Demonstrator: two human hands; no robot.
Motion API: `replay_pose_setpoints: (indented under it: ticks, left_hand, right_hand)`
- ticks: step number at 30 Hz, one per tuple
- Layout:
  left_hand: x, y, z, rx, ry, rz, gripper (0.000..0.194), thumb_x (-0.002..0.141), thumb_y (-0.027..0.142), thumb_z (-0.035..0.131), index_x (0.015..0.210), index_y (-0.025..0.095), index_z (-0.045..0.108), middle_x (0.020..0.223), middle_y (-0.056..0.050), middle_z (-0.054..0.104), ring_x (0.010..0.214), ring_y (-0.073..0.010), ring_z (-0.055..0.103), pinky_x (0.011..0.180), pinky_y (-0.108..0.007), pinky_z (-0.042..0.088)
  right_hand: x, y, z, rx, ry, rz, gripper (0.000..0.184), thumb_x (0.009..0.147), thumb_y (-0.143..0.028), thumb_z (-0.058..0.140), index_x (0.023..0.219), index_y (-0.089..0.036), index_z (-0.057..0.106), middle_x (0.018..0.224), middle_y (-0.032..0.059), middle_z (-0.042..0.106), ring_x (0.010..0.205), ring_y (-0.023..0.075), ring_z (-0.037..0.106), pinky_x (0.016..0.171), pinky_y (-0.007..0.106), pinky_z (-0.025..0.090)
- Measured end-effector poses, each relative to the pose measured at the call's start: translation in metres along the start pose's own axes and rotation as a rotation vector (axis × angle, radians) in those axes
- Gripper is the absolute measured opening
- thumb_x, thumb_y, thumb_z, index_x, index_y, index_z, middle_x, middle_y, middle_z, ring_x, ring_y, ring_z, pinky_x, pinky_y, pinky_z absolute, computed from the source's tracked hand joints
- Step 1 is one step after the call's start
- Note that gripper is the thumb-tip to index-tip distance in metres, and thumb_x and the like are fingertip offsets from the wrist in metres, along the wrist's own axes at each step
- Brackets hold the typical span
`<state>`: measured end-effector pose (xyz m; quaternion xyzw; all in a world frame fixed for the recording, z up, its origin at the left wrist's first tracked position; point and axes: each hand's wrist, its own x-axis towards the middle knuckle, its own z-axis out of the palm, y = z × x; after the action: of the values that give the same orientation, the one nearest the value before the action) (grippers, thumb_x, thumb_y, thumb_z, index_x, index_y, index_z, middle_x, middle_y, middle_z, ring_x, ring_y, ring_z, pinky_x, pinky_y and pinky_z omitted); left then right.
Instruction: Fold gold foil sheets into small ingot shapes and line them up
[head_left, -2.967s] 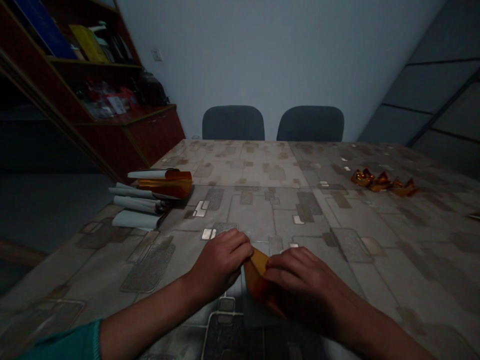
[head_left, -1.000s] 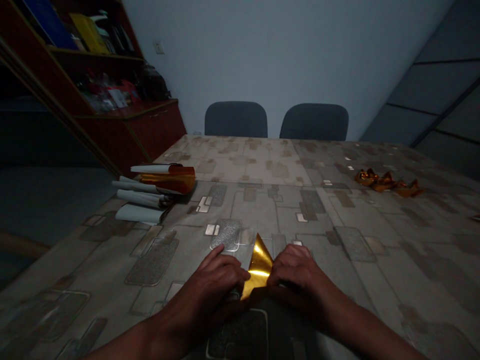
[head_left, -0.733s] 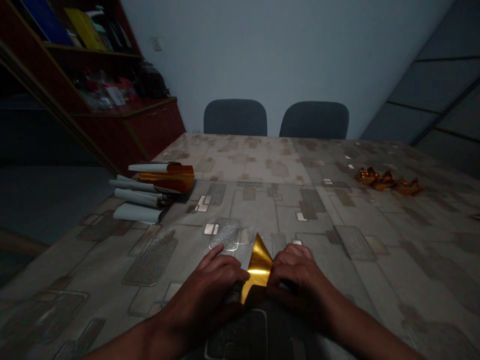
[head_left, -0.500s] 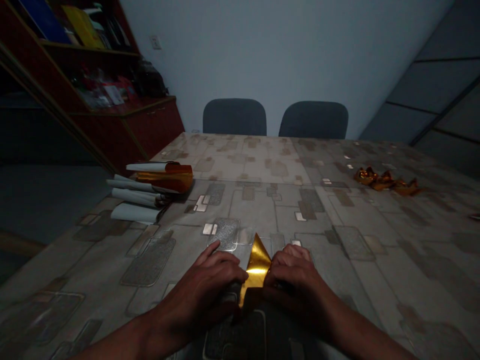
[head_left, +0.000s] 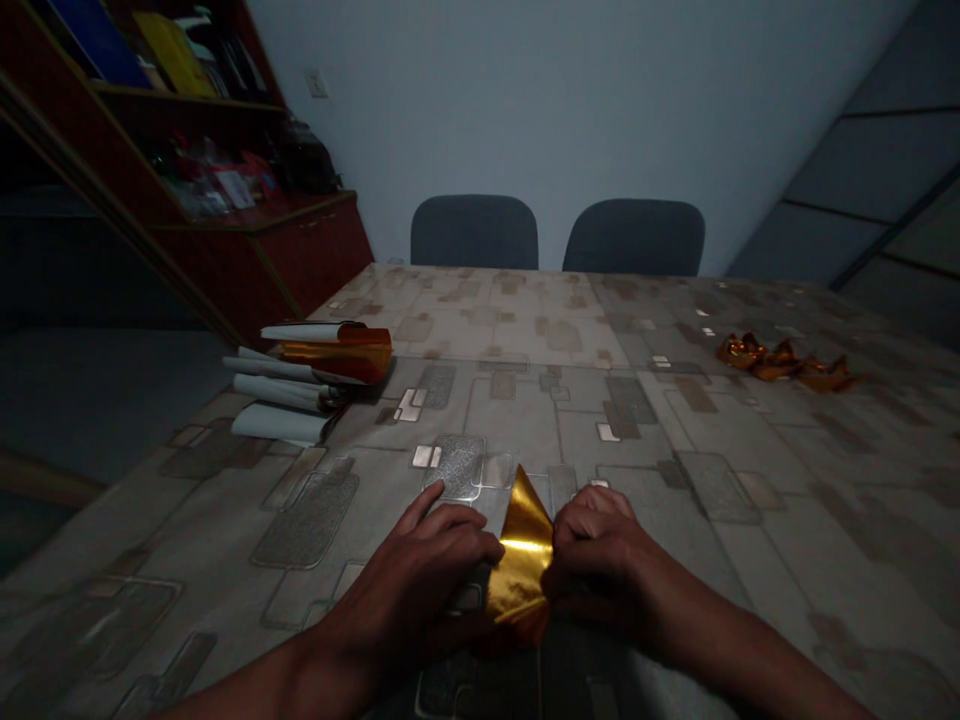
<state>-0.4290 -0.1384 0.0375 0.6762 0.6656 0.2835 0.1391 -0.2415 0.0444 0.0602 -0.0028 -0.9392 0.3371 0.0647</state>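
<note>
A folded piece of gold foil paper [head_left: 521,545], pointed at its far end, lies between my two hands near the front of the table. My left hand [head_left: 427,560] grips its left edge; the index finger is raised, and the thumb is mostly hidden in shadow. On the other side, my right hand [head_left: 600,545] has its fingers curled closed and pinches the right edge. The paper's near end shows a crease and a darker orange fold below it. Both palms are turned down and hidden.
Folded gold-and-white paper sheets [head_left: 300,375] are stacked at the left. Several folded gold paper ingots [head_left: 780,362] sit in a row at far right. The table [head_left: 525,310] has a patterned cover. Two grey chairs [head_left: 474,232] and a red-brown cabinet [head_left: 315,245] stand beyond.
More of the paper's gold face shows now, and its near end is creased and spread wider. Both hands still hold its sides. The whole view has shifted slightly.
</note>
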Motion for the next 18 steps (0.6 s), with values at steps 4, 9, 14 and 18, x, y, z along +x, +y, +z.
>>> replay_pose_setpoints:
  ticks: [4, 9, 14, 18]
  left_hand:
    - [0.001, 0.003, -0.002, 0.006, -0.039, -0.026, 0.046, 0.070, 0.021, 0.081, 0.110, 0.026, 0.058, 0.107, -0.005, 0.070, 0.110, -0.0298, 0.063, 0.109, -0.069, 0.026]
    - [-0.002, 0.004, -0.002, 0.034, -0.043, -0.025, 0.049, 0.072, 0.011, 0.073, 0.113, 0.027, 0.054, 0.111, -0.004, 0.069, 0.114, -0.0281, 0.062, 0.112, -0.066, 0.022]
    - [-0.004, 0.004, -0.004, 0.024, -0.061, -0.008, 0.054, 0.071, 0.006, 0.067, 0.117, 0.029, 0.052, 0.114, -0.002, 0.068, 0.115, -0.0267, 0.061, 0.113, -0.064, 0.022]
    - [-0.004, 0.002, -0.009, 0.033, -0.064, 0.033, 0.043, 0.078, 0.007, 0.064, 0.115, 0.029, 0.058, 0.110, 0.001, 0.070, 0.114, -0.0233, 0.061, 0.115, -0.056, 0.027]
  right_hand:
    - [0.002, 0.004, 0.008, -0.016, 0.052, -0.001, 0.014, 0.086, -0.019, 0.073, 0.076, -0.023, 0.065, 0.078, -0.0046, 0.060, 0.082, 0.0165, 0.054, 0.083, 0.037, 0.030]
    - [0.004, 0.005, 0.021, -0.052, 0.174, 0.019, 0.014, 0.084, -0.016, 0.072, 0.075, -0.023, 0.064, 0.073, -0.0040, 0.059, 0.078, 0.0176, 0.054, 0.078, 0.036, 0.030]
    - [0.006, 0.001, 0.029, -0.082, 0.278, 0.043, 0.017, 0.079, -0.017, 0.071, 0.068, -0.021, 0.059, 0.069, -0.0023, 0.060, 0.074, 0.0188, 0.053, 0.073, 0.037, 0.030]
    - [0.008, -0.001, 0.033, -0.103, 0.338, 0.027, 0.018, 0.078, -0.017, 0.065, 0.064, -0.020, 0.055, 0.067, -0.0018, 0.058, 0.069, 0.0180, 0.051, 0.071, 0.036, 0.031]
